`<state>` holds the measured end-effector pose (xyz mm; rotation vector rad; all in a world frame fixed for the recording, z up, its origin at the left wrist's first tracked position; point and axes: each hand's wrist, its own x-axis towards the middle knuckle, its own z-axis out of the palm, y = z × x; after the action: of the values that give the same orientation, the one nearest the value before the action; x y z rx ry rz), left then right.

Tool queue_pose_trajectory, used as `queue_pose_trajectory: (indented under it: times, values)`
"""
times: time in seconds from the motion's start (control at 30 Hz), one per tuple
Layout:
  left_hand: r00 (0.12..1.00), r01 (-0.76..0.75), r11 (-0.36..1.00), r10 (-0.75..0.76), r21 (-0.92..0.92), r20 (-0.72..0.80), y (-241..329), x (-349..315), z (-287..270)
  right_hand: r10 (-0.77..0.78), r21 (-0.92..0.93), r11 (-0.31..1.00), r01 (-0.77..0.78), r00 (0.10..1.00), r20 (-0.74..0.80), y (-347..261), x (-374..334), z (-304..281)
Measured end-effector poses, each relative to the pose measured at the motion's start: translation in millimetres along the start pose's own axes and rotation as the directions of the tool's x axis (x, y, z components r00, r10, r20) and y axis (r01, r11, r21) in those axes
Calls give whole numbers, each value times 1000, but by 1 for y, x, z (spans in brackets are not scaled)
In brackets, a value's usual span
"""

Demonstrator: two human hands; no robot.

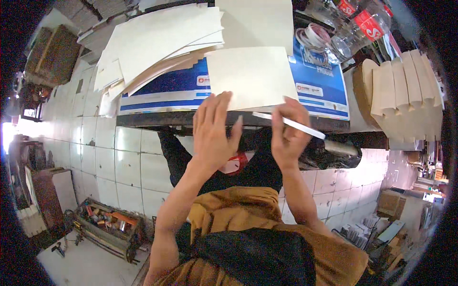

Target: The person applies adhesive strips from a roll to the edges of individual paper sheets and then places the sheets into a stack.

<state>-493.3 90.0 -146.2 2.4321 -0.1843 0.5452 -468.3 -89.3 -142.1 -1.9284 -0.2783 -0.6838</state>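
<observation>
A cream sheet of paper (251, 76) lies at the table's front edge, over a blue printed sheet (320, 90). At its near left corner, the fingertips of my left hand (212, 126) rest on the paper, fingers stretched out and thumb held apart. My right hand (290, 136) is closed around a slim, flat white stick (305, 128), its fingertips by the near right corner of the paper. The stick slants down to the right, and its left tip lies just below the paper's near edge. Some motion blur softens the right hand.
Loose cream sheets (164, 40) are piled at the left, with another large sheet (255, 24) behind. Tape rolls (317, 35) and clear plastic bottles (369, 26) stand at the far right, near bundled cream folded pieces (403, 88). A tool-filled box (107, 224) sits lower left.
</observation>
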Motion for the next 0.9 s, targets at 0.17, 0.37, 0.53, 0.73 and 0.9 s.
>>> queue_pose_trajectory:
  times: [0.17,0.37,0.53,0.73,0.9]
  values:
    - [1000,8,1000,-7,-29,20,-30,-21,-9,-29,74,997,16,983,183,-13,-1,54]
    - [999,49,992,-50,-115,-6,-33,-22,-6,-85,-134,983,127,955,286,-14,4,69]
    - [999,14,997,-17,-73,-44,-36,-23,-3,-84,-279,945,172,950,301,-8,5,65]
    - [999,28,995,-32,-100,-42,-40,-24,-2,-38,-274,953,128,949,312,-9,6,61]
    - [979,-72,991,49,-111,-199,-37,-36,3,-44,-254,959,124,953,299,-4,5,62]
